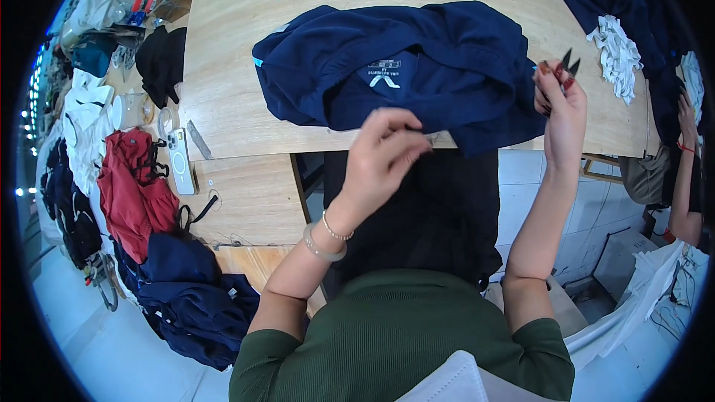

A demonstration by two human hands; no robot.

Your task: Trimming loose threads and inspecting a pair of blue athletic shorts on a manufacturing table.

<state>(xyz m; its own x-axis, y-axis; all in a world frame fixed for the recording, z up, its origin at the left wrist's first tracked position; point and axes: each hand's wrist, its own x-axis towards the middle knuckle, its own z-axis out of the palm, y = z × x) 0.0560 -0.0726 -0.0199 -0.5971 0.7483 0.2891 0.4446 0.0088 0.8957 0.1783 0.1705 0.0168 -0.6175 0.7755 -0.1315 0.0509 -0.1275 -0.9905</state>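
A navy garment (417, 67) lay bunched on the wooden tabletop (246, 0), its white printed neck label facing up. The left hand (383, 152) pinched its fingers together at the hem, what they gripped too small to tell, while the right hand (562, 112) clamped red thread snips (564, 68).

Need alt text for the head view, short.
A person's left hand pinches the near edge of a navy garment on a wooden table, while the right hand holds small red-handled snips beside it.

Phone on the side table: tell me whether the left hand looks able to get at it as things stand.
Probably yes. The phone lies face down on bare wood, uncovered, to the left of the left hand, with nothing between them, though that hand seems to pinch something thin.
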